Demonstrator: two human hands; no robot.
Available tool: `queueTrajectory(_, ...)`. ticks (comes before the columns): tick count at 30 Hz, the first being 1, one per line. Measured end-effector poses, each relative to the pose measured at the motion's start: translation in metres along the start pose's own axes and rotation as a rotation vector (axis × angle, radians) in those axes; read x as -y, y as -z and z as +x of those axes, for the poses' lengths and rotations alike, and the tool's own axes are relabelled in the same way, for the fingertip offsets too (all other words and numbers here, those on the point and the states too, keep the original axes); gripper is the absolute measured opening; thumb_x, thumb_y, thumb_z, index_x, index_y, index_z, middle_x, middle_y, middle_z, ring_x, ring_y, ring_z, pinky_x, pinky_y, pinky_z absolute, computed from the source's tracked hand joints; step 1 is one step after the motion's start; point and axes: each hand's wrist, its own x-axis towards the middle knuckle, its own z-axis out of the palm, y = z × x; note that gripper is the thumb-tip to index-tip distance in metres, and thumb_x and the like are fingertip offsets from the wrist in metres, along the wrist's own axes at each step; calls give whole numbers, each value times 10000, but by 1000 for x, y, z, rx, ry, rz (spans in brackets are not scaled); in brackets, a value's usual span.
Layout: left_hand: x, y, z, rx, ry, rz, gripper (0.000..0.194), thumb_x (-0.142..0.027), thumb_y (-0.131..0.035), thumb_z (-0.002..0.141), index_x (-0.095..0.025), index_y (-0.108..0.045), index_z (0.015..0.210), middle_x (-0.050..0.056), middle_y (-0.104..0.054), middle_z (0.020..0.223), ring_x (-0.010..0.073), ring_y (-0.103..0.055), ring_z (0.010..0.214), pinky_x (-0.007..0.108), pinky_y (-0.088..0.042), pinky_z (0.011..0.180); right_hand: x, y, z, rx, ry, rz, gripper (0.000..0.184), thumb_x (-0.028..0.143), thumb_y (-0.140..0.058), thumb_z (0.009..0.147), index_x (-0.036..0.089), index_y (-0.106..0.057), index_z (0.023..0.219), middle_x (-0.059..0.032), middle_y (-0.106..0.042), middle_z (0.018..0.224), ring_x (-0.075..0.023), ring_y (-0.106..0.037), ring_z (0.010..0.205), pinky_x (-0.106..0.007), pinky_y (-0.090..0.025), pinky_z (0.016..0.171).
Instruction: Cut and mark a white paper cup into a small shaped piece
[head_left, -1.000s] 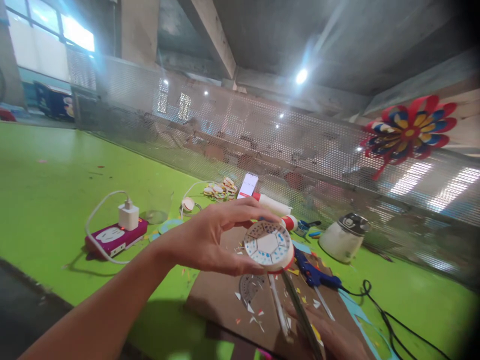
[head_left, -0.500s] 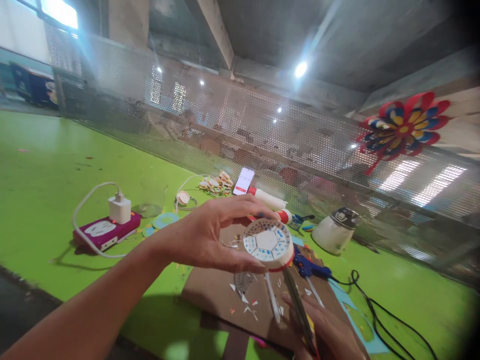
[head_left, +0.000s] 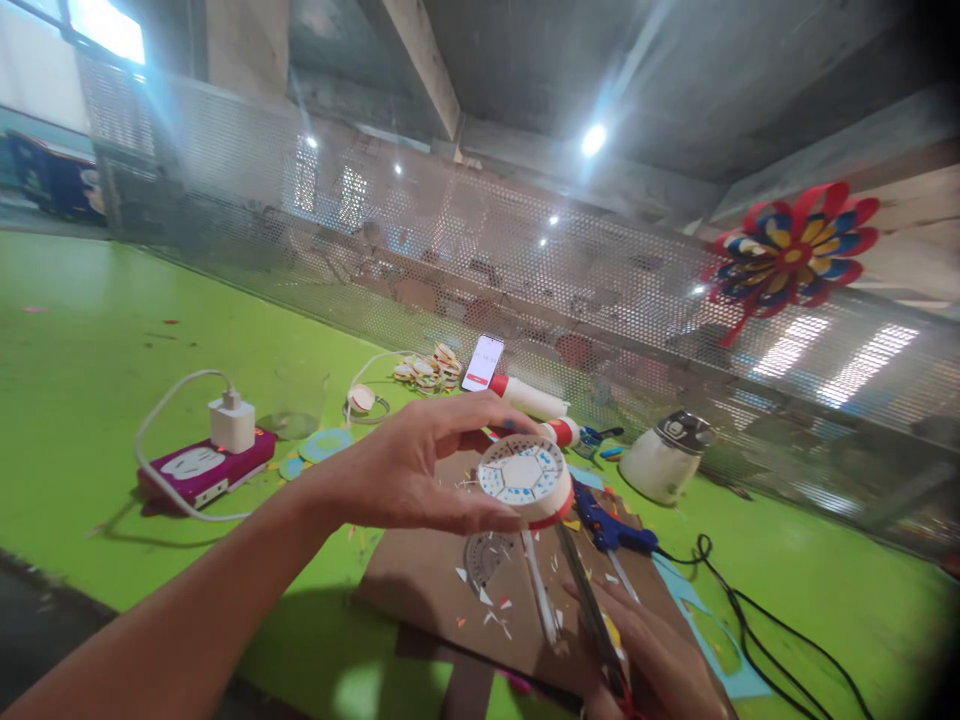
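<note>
My left hand (head_left: 435,470) holds a shallow round white paper cup piece (head_left: 523,475) between thumb and fingers. A hexagon, black lines and blue marks cover its inner face, and its outer edge is partly red. Low at the right, my right hand (head_left: 645,645) is closed around a long, narrow dark tool (head_left: 581,580) with yellow and red near the grip. The tool's tip reaches up to the underside of the cup piece; whether it touches cannot be seen. Below them lies a brown board (head_left: 420,575) with paper scraps and a clear protractor (head_left: 487,560).
A blue glue gun (head_left: 615,525) with a black cord lies right of the cup piece. Behind stand a white kettle-like container (head_left: 664,465), a phone (head_left: 483,362) and white-and-red rolls (head_left: 529,397). A purple power strip (head_left: 210,470) sits left, near a clear cup (head_left: 296,400).
The cup piece has shifted slightly left and tilted a little in my left hand. The tool in my right hand has moved slightly left. The whole view has shifted a little.
</note>
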Motion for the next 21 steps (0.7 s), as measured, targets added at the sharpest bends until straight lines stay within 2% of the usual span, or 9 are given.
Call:
queueTrajectory(3, 0, -1, 0, 4, 10, -23, 478, -169, -789, 702, -137, -637, 1153, 124, -659, 1179, 197, -637, 1082, 292, -532, 940, -1, -1, -1, -1, -8, -15, 352, 395, -553, 867, 227, -743, 1111, -116, -771, 1044, -277, -731, 985, -295, -589, 784)
queueTrajectory(6, 0, -1, 0, -5, 24, -37, 457, -178, -786, 709, -135, -639, 1140, 121, -664, 1154, 194, -643, 1056, 308, -533, 934, -3, -3, -2, -9, -10, -7, 361, 422, -581, 858, 215, -737, 1110, -122, -768, 1053, -282, -731, 982, -294, -584, 785)
queueTrajectory(11, 3, 0, 1, -23, 62, 2, 455, -208, -795, 698, -107, -645, 1115, 113, -663, 1081, 194, -637, 1007, 315, -531, 918, -1, -6, 0, -51, 0, 14, 341, 365, -598, 845, 229, -727, 1130, -111, -769, 1018, -262, -748, 913, -271, -583, 753)
queueTrajectory(16, 4, -1, 0, -32, 69, 36, 431, -197, -764, 728, -101, -629, 1126, 106, -645, 1095, 178, -624, 1023, 292, -525, 931, 5, -8, 5, -91, 2, 35, 319, 294, -591, 823, 214, -727, 1101, -117, -769, 979, -255, -756, 855, -261, -591, 696)
queueTrajectory(21, 2, -3, 0, -45, 73, 60, 401, -184, -750, 736, -99, -624, 1108, 91, -638, 1077, 165, -629, 1014, 277, -529, 940, 10, -13, 9, -139, 21, 65, 349, 202, -561, 775, 226, -702, 1093, -85, -765, 928, -228, -756, 822, -246, -579, 699)
